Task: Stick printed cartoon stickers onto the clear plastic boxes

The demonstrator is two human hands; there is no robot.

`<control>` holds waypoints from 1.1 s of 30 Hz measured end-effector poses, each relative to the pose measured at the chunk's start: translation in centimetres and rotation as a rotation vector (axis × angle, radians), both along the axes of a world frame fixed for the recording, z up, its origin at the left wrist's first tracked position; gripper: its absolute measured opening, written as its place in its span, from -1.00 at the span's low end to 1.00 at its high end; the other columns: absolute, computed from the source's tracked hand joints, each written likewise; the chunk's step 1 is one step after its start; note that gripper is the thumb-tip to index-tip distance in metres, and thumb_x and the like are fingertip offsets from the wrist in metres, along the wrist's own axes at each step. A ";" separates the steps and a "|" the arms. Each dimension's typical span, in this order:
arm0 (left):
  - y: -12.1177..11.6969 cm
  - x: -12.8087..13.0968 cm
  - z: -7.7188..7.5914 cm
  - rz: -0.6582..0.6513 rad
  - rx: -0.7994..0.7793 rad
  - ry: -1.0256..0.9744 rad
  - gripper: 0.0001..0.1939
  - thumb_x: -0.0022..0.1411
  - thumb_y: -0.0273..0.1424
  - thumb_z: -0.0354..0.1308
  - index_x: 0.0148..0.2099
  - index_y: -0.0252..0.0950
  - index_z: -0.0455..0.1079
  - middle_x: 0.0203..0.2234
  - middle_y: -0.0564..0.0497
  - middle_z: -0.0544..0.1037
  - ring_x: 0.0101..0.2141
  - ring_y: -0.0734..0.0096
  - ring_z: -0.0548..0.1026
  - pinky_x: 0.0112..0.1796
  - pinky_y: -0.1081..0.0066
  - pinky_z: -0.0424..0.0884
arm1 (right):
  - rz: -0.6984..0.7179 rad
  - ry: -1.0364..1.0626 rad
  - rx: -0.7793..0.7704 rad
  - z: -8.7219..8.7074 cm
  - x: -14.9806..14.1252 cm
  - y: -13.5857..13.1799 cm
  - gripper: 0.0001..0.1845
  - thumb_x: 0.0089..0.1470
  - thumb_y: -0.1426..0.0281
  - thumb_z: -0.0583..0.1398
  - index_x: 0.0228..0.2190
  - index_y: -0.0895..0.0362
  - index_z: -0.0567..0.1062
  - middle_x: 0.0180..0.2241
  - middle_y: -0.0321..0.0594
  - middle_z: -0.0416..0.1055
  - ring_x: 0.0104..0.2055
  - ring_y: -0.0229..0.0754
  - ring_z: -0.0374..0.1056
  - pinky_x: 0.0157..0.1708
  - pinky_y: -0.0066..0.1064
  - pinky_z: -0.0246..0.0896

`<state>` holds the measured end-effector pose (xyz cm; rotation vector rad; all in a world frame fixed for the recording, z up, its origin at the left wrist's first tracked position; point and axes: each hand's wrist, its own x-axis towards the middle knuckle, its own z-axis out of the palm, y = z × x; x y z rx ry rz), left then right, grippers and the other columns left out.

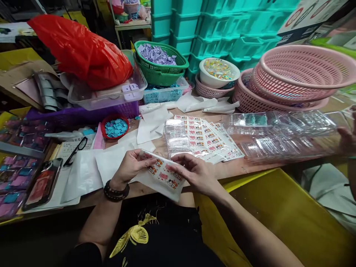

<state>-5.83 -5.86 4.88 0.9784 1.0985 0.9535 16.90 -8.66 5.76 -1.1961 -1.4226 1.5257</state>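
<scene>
Both my hands hold a white sticker sheet (162,175) printed with small red and black cartoon figures, just above the table's near edge. My left hand (131,165), with a dark bead bracelet on the wrist, pinches the sheet's left end. My right hand (194,171) is closed on its right end. Just beyond lie a fanned spread of similar sticker sheets (207,138) and a stack of clear plastic trays (175,139).
Red bag (80,48) on a clear bin, green basket of purple pieces (158,59), small red dish of blue pieces (114,127), pink baskets (294,74), long clear blister trays (280,131), glasses (74,149) and a phone (43,183) at left. Another person's hand (349,133) at the right edge.
</scene>
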 end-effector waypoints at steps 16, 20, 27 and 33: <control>0.3 -0.9 2.0 -0.405 0.275 0.450 -0.60 0.00 -0.23 0.43 -0.10 -0.28 0.59 -0.26 -0.10 0.65 -0.26 0.26 0.58 -0.36 0.43 0.51 | -0.034 -0.436 0.360 1.2 1.5 -1.1 -0.65 0.22 0.16 0.14 -0.51 0.09 0.43 -0.57 -0.27 0.44 -0.51 -0.26 0.31 -0.48 -0.42 0.20; 0.6 0.2 1.5 -0.478 0.129 0.401 -0.77 0.09 -0.25 0.35 -0.36 -0.34 0.58 -0.53 -0.02 0.59 -0.56 0.47 0.46 -0.57 0.54 0.33 | -0.005 -0.495 0.355 1.2 1.7 -0.9 -0.57 0.24 0.10 0.13 -0.57 0.09 0.39 -0.60 -0.28 0.40 -0.53 -0.27 0.24 -0.50 -0.43 0.18; 0.8 0.5 1.2 -0.602 0.046 0.454 -0.69 0.13 -0.17 0.31 -0.41 -0.35 0.57 -0.63 0.02 0.51 -0.65 0.56 0.32 -0.63 0.56 0.17 | -0.027 -0.382 0.431 0.6 2.0 -0.8 -0.80 0.16 0.26 0.27 -0.43 0.10 0.55 -0.46 -0.24 0.55 -0.44 -0.24 0.40 -0.42 -0.41 0.29; 0.8 0.6 -1.0 -0.705 -0.049 0.488 -0.55 0.12 -0.03 0.30 -0.46 -0.36 0.49 -0.70 0.09 0.40 -0.66 0.59 0.21 -0.63 0.55 0.06 | -0.030 -0.459 0.558 -1.7 2.6 -1.9 -0.80 0.23 0.30 0.21 -0.27 0.10 0.62 -0.32 -0.15 0.63 -0.32 -0.18 0.52 -0.27 -0.34 0.39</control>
